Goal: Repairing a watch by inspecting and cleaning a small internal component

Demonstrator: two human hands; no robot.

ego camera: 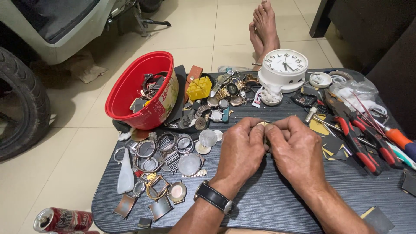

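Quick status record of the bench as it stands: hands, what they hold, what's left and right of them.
Surface: dark table on a tiled floor
Left hand: closed, fingers pinching a small part together with the right; watch on the wrist
Right hand: closed, touching the left hand at the part
Part: mostly hidden, kind cannot be told
Left side: red bowl of parts, loose watch cases, can on the floor
Right side: red-handled pliers
Behind hands: white clock, yellow block
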